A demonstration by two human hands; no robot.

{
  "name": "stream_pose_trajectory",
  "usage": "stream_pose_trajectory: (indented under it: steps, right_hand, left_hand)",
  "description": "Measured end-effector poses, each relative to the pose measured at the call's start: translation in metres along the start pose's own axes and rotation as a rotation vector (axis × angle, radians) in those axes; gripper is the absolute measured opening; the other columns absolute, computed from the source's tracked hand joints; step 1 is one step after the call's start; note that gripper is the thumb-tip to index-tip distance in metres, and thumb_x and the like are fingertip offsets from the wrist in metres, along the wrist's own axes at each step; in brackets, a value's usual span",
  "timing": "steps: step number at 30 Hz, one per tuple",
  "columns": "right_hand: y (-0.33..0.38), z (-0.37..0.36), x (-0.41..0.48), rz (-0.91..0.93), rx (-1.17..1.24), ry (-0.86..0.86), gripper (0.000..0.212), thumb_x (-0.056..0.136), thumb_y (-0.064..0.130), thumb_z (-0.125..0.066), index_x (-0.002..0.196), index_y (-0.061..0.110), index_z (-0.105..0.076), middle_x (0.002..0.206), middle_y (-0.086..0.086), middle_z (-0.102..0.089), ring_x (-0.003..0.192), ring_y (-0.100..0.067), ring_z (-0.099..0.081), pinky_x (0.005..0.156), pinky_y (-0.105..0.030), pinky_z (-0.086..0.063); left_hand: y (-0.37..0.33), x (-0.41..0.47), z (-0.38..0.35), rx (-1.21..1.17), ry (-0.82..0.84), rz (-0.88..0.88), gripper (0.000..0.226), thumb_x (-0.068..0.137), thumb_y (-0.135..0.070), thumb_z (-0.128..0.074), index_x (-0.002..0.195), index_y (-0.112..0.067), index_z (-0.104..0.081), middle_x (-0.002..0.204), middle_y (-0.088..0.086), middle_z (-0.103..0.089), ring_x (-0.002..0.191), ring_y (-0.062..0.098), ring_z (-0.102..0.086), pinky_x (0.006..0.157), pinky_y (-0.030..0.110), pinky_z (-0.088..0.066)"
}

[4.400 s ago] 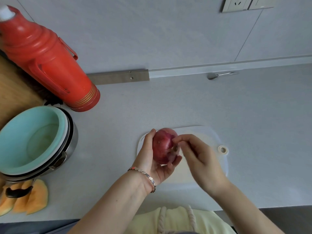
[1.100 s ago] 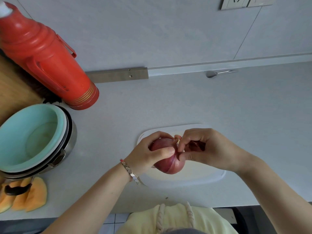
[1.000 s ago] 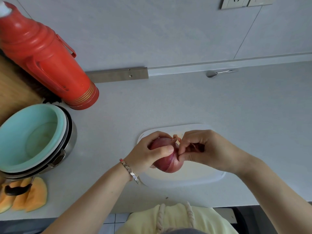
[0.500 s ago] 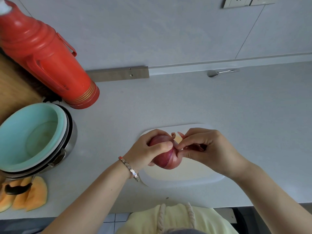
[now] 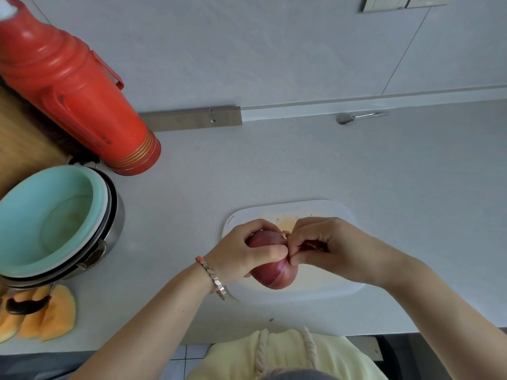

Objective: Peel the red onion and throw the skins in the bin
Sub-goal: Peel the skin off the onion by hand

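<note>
Head camera, looking down over the person's arms: the red onion [image 5: 271, 275] is held between both hands above the near half of a white plastic cutting board [image 5: 329, 212]. Whether it rests on the board or hangs just over it I cannot tell. The left hand [image 5: 241, 250], a metal link bracelet [image 5: 212, 275] on its wrist, is wrapped round the onion from the left, fingers curled over the top and the thumb laid across the front. The right hand [image 5: 334, 250] comes in from the right with its fingers bunched, the thumb and fingertips nipping the skin at the onion's end. A small pale curl of skin [image 5: 285, 234] sticks up just where the two hands meet. The onion's lower side shows glossy purple-red with a lighter band.

The board lies on a pale grey counter [image 5: 274, 165] and has an orange stain near its far edge. Well off to the left stands a red thermos flask [image 5: 76, 86] with gold rings at its base. Nearer, a mint-green bowl [image 5: 41, 215] sits nested in a steel pot [image 5: 115, 223]. In front of that lie melon slices [image 5: 55, 316] with a black handle [image 5: 24, 307] across them. A spoon [image 5: 354, 117] lies by the wall, and a wall socket [image 5: 397, 2] shows at the top edge, any marking on it too small to read. The person wears a pale yellow top [image 5: 288, 352].
</note>
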State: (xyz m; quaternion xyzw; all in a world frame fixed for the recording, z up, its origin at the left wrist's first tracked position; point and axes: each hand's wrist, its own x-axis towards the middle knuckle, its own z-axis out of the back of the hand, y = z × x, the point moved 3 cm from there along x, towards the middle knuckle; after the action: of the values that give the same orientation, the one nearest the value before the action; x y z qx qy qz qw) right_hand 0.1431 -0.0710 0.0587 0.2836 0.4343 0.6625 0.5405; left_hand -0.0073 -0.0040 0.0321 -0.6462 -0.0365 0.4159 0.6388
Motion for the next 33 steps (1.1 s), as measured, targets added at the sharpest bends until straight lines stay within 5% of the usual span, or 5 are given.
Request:
stream_pose_trajectory:
  steps: [7, 12, 17, 25, 33]
  right_hand:
    - [0.000, -0.003, -0.002, 0.111, -0.095, -0.199, 0.011, 0.086, 0.027, -0.054, 0.077, 0.021, -0.056, 0.077, 0.013, -0.053, 0.066, -0.005, -0.048, 0.062, -0.010, -0.037]
    - [0.003, -0.007, -0.008, 0.055, 0.391, -0.437, 0.011, 0.083, 0.024, -0.054, 0.074, 0.020, -0.051, 0.088, 0.015, -0.069, 0.061, -0.002, -0.052, 0.060, -0.010, -0.040]
    - [-0.005, -0.012, -0.009, -0.075, 0.648, -0.552, 0.022, 0.084, -0.008, -0.056, 0.071, 0.010, -0.057, 0.060, 0.000, -0.065, 0.046, -0.006, -0.046, 0.048, -0.013, -0.038]
    - [-0.007, -0.017, -0.008, -0.101, 0.407, -0.376, 0.021, 0.081, 0.004, -0.066, 0.084, 0.023, -0.073, 0.068, -0.006, -0.064, 0.064, -0.020, -0.055, 0.064, -0.024, -0.047]
    - [0.000, -0.010, -0.004, -0.101, 0.382, -0.292, 0.016, 0.070, 0.005, -0.072, 0.071, 0.020, -0.068, 0.065, 0.016, -0.066, 0.064, 0.001, -0.060, 0.064, -0.010, -0.047]
  left_hand:
    - [0.007, -0.001, 0.001, -0.119, -0.070, 0.114, 0.040, 0.046, -0.058, -0.057, 0.080, -0.038, -0.067, 0.098, -0.013, -0.068, 0.090, 0.012, -0.063, 0.045, 0.018, -0.041]
    - [0.012, 0.000, -0.002, -0.246, -0.154, 0.226, 0.043, 0.050, -0.055, -0.058, 0.084, -0.031, -0.069, 0.097, -0.006, -0.062, 0.084, 0.016, -0.054, 0.044, 0.019, -0.038]
    - [0.013, -0.003, -0.006, -0.259, -0.248, 0.182, 0.047, 0.045, -0.059, -0.057, 0.084, -0.036, -0.068, 0.104, -0.014, -0.065, 0.092, 0.015, -0.058, 0.046, 0.020, -0.039]
    - [0.005, -0.004, -0.002, -0.211, -0.218, 0.098, 0.036, 0.050, -0.048, -0.061, 0.083, -0.034, -0.064, 0.082, -0.026, -0.067, 0.077, 0.004, -0.061, 0.044, 0.017, -0.039]
    - [0.002, -0.006, 0.000, -0.162, -0.121, 0.093, 0.029, 0.061, -0.040, -0.056, 0.088, -0.030, -0.060, 0.086, -0.026, -0.070, 0.073, -0.006, -0.062, 0.043, 0.015, -0.038]
